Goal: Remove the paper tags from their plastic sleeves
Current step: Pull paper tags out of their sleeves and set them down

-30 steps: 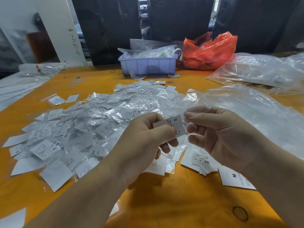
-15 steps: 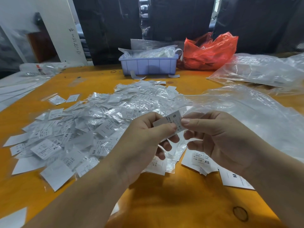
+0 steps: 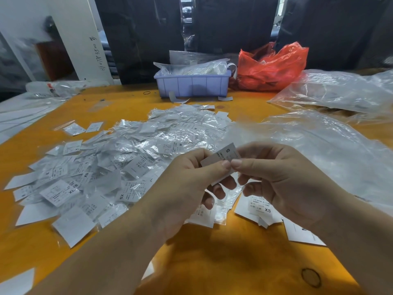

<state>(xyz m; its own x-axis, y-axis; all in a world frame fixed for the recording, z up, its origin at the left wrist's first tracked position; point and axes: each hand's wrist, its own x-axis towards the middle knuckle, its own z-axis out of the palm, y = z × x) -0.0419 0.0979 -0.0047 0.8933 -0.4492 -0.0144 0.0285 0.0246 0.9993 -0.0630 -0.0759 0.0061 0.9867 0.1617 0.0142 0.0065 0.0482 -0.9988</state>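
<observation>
Just right of centre frame, your left hand point(image 3: 187, 188) and right hand point(image 3: 282, 184) meet thumb to thumb on one paper tag point(image 3: 223, 159), the one marked S. Left thumb and fingers pinch its lower edge; the right thumb and forefinger pinch it just beside them. Whether a plastic sleeve is around this tag, you can't tell from here, there's no clear glint on it.

Expect it to weigh next to nothing: thin paper, bends easily, creases if you squeeze hard. Any film will likely be slick and clingy, so grip paper with one hand and film alone with the other, right at the open edge, and slide rather than tear.

Left of centre, the pile of sleeved tags point(image 3: 131, 165) waits on the orange table point(image 3: 223, 262), glossy and crinkled, so plenty remains by the look of it. Bare tags point(image 3: 260, 209) lie just below your right hand. Upper centre sit a blue tray point(image 3: 192, 85) and a red bag point(image 3: 270, 67).
</observation>
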